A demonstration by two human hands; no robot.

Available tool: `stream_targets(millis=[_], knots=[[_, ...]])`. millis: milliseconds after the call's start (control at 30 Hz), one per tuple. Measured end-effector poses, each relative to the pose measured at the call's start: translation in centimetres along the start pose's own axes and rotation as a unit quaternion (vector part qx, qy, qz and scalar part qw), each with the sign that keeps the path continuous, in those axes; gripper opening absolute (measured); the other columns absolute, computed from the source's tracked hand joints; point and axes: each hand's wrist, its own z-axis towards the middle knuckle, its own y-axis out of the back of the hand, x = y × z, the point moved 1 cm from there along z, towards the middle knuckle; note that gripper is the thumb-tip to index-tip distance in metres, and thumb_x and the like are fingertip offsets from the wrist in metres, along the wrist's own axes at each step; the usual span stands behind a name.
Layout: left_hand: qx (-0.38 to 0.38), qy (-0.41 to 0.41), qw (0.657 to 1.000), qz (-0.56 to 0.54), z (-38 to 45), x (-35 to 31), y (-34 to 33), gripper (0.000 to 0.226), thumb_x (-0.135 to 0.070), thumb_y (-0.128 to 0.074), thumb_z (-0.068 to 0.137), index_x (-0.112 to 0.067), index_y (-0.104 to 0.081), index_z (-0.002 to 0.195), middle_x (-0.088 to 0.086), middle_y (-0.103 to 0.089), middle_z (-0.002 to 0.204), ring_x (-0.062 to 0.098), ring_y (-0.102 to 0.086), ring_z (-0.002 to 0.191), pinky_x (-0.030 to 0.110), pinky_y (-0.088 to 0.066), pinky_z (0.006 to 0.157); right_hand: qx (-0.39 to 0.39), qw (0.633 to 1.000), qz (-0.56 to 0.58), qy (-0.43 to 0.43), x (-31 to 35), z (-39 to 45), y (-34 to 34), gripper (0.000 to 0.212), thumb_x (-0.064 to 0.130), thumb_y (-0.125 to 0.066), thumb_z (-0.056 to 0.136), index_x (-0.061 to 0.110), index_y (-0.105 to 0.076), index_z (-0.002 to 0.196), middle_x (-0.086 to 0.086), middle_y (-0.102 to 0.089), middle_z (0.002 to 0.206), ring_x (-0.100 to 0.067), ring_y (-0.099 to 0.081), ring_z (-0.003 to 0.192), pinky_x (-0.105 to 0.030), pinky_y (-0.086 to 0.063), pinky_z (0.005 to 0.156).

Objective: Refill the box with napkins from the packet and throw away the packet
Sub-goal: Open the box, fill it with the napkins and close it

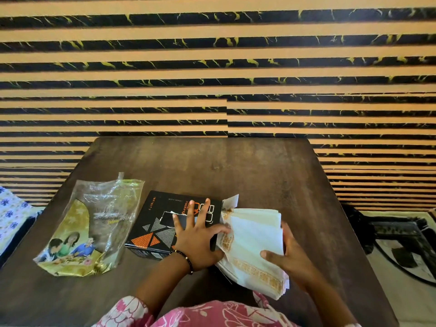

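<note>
Black box (162,223) at bench (236,166) centre, open end w/ flap facing right; left hand (197,234) flat on top, fingers (204,210) spread, thumb touching napkins (253,246). Napkin stack, white w/ gold border, at box's open end, clamped in right hand (289,252), thumb on top, other fingers underneath. Empty packet (94,227) flat on bench left of box, just apart.

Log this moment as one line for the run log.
step: feeding napkins into box | left hand: flat on box | right hand: holding napkins | packet: emptied, lying on table
</note>
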Motion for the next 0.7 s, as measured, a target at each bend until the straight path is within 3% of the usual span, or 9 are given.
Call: stream_targets(millis=[133, 200, 300, 400, 500, 567, 700], knots=[[-0.008, 0.002, 1.0, 0.005, 0.0, 0.0, -0.1, 0.046, -0.052, -0.054, 0.074, -0.056, -0.038, 0.117, -0.005, 0.021, 0.154, 0.035, 0.031, 0.136, 0.07, 0.015, 0.101, -0.008, 0.999, -0.048, 0.007, 0.7, 0.3, 0.3, 0.069, 0.05, -0.067, 0.063, 0.048, -0.035, 0.124, 0.014, -0.05, 0.128, -0.008, -0.054, 0.113, -0.035, -0.05, 0.095], [-0.012, 0.004, 1.0, -0.002, -0.1, 0.0, 0.0, 0.04, -0.049, -0.053, 0.074, -0.053, -0.044, 0.113, -0.005, 0.021, 0.155, 0.034, 0.031, 0.136, 0.071, 0.015, 0.101, 0.004, 0.996, -0.091, 0.014, 1.3, 0.3, 0.4, 0.064, 0.048, -0.072, 0.056, 0.051, -0.043, 0.113, 0.019, -0.052, 0.122, -0.004, -0.052, 0.111, -0.031, -0.048, 0.095], [-0.018, -0.001, 1.0, -0.016, -0.3, -0.1, 0.0, 0.031, -0.05, -0.053, 0.074, -0.053, -0.05, 0.105, -0.007, 0.021, 0.154, 0.033, 0.033, 0.135, 0.069, 0.019, 0.099, 0.003, 0.996, -0.089, 0.008, 1.3, 0.4, 0.6, 0.056, 0.032, -0.08, 0.057, 0.048, -0.058, 0.106, 0.013, -0.064, 0.113, -0.008, -0.061, 0.102, -0.036, -0.055, 0.088], [-0.021, -0.002, 1.0, -0.015, -0.5, -0.1, 0.0, 0.03, -0.051, -0.053, 0.074, -0.056, -0.051, 0.103, -0.007, 0.021, 0.154, 0.033, 0.032, 0.135, 0.069, 0.018, 0.1, 0.005, 0.997, -0.074, -0.003, 1.2, 0.5, 0.8, 0.051, 0.019, -0.079, 0.065, 0.045, -0.06, 0.104, 0.01, -0.066, 0.11, -0.012, -0.063, 0.1, -0.042, -0.056, 0.087], [-0.022, -0.004, 1.0, 0.001, -0.3, -0.1, -0.1, 0.035, -0.053, -0.052, 0.075, -0.058, -0.046, 0.109, -0.005, 0.02, 0.155, 0.035, 0.03, 0.136, 0.07, 0.015, 0.101, -0.005, 1.0, -0.02, -0.02, 1.1, 0.8, 0.9, 0.05, 0.015, -0.073, 0.074, 0.048, -0.053, 0.106, 0.011, -0.06, 0.115, -0.013, -0.06, 0.104, -0.04, -0.053, 0.09], [-0.016, -0.002, 1.0, 0.007, -0.2, -0.1, -0.1, 0.039, -0.054, -0.051, 0.075, -0.059, -0.042, 0.113, -0.003, 0.021, 0.155, 0.036, 0.03, 0.136, 0.071, 0.015, 0.101, -0.025, 0.997, 0.051, -0.05, 1.1, 1.2, 0.9, 0.049, 0.007, -0.062, 0.083, 0.043, -0.048, 0.113, 0.002, -0.059, 0.12, -0.02, -0.06, 0.107, -0.045, -0.053, 0.09], [0.004, 0.005, 1.0, 0.016, 0.1, -0.1, -0.2, 0.047, -0.055, -0.055, 0.073, -0.059, -0.039, 0.117, -0.003, 0.023, 0.154, 0.037, 0.031, 0.135, 0.07, 0.017, 0.099, -0.074, 0.972, 0.184, -0.126, 1.9, 2.5, 0.9, 0.045, -0.007, -0.048, 0.087, 0.024, -0.049, 0.119, -0.008, -0.064, 0.109, -0.028, -0.063, 0.097, -0.046, -0.056, 0.073]])
